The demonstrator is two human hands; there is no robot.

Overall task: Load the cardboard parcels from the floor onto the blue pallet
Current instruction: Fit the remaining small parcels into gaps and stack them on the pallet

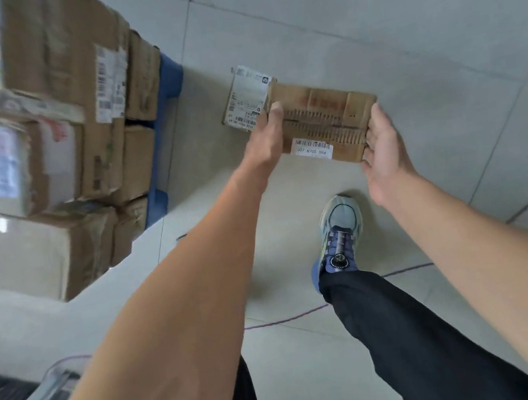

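Bare forearms (177, 313) reach down, open left hand (266, 140) and open right hand (385, 157) flanking a flat brown cardboard parcel (322, 115), probably light, stiff, best clasped endwise.

The tiled floor (401, 28) bore the blue pallet (172, 73) left of the left hand (268, 141), a cardboard parcel (321, 113) between it and the right hand (385, 155), and a purple cord (289, 318) nearer the person than both.

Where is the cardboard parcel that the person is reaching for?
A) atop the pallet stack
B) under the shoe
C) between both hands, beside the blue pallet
C: the cardboard parcel lies between the left hand and the right hand, over the floor tiles and apart from the blue pallet.
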